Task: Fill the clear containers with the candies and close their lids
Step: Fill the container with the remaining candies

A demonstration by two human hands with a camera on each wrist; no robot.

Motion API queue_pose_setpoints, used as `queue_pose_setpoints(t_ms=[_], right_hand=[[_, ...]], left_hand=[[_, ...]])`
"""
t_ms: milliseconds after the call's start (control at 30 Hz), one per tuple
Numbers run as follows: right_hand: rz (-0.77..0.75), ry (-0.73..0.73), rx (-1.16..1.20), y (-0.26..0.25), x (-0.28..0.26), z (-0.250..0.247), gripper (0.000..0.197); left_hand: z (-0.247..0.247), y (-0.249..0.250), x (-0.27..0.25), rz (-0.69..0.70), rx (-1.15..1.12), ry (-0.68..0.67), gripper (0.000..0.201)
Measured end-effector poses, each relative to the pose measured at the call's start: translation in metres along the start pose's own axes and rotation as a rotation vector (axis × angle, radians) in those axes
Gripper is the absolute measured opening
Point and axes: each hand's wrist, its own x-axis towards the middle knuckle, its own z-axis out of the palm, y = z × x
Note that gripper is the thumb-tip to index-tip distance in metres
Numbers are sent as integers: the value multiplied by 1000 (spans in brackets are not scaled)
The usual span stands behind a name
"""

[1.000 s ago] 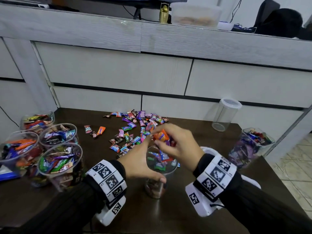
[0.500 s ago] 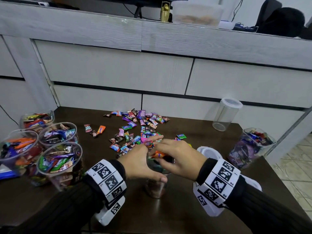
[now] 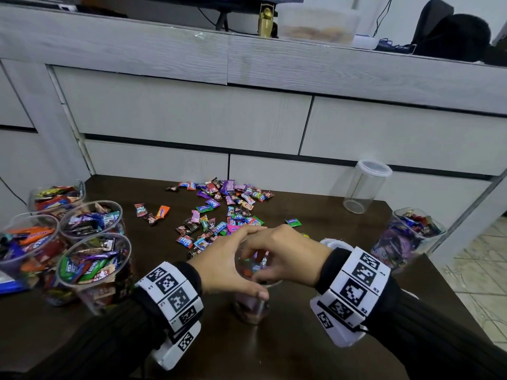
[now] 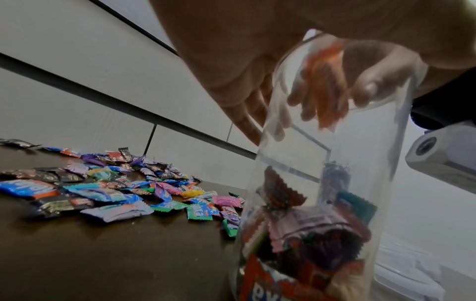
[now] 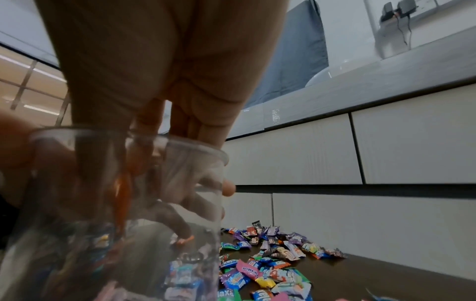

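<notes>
A clear container (image 3: 251, 308), partly filled with wrapped candies, stands on the dark table (image 3: 301, 346) near me. My left hand (image 3: 233, 261) grips it round its upper wall. My right hand (image 3: 279, 253) reaches down into its mouth from above. In the left wrist view the right fingers (image 4: 306, 101) hold an orange candy (image 4: 324, 87) inside the container (image 4: 322, 183). The right wrist view shows the same orange candy (image 5: 123, 183) behind the clear wall (image 5: 180, 173). Loose candies (image 3: 225, 212) lie scattered beyond my hands.
Several open containers full of candies (image 3: 93, 270) crowd the table's left side. Another full one (image 3: 406, 239) stands at the right edge, with an empty lidded container (image 3: 365, 187) behind it. A white lid (image 3: 336, 244) lies by my right wrist. Grey drawers (image 3: 192, 119) back the table.
My right hand came down from above the container with the orange candy, and its fingers now reach into the mouth. The left hand kept its grip on the container.
</notes>
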Motion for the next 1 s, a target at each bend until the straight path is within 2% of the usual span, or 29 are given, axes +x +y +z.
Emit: queue_pose_setpoints(t_ms=[67, 133, 200, 233, 267, 333, 400, 467, 533, 600, 667, 767, 833, 933, 1000], right_hand=[[13, 136, 122, 0, -5, -3, 27], [74, 375, 162, 6, -9, -6, 21], [226, 568, 163, 22, -13, -8, 17], [338, 604, 157, 34, -16, -9, 21], [457, 577, 140, 47, -18, -9, 28], [664, 379, 106, 71, -22, -4, 53], [808, 146, 98, 86, -21, 7, 81], [908, -25, 48, 93, -16, 21, 97], [984, -145, -69, 99, -6, 36, 103], [1027, -174, -212, 109, 7, 50, 96], [1056, -135, -272, 119, 19, 60, 83], [1067, -189, -110, 139, 27, 67, 91], [1026, -238, -40, 145, 33, 73, 87], [992, -83, -104, 143, 52, 94, 67], [948, -52, -84, 141, 63, 104, 65]], left_hand=[[1, -4, 0, 39, -42, -12, 121], [2, -8, 1, 80, -200, -36, 134], [3, -9, 2, 56, -350, 25, 128], [1, -10, 4, 37, -371, 89, 117], [-2, -13, 6, 8, -343, 166, 102], [-11, -29, 13, -99, -135, 317, 74], [-22, -47, 22, -253, 180, 391, 69], [-28, -64, 33, -452, 459, 374, 77], [-31, -81, 43, -657, 615, 282, 98], [-32, -99, 50, -787, 676, 156, 119], [-33, -114, 53, -858, 727, 69, 132], [-35, -129, 53, -898, 772, -4, 138], [-34, -135, 53, -852, 783, -36, 135], [-29, -136, 55, -760, 797, -62, 123], [-26, -134, 59, -708, 825, -92, 118]])
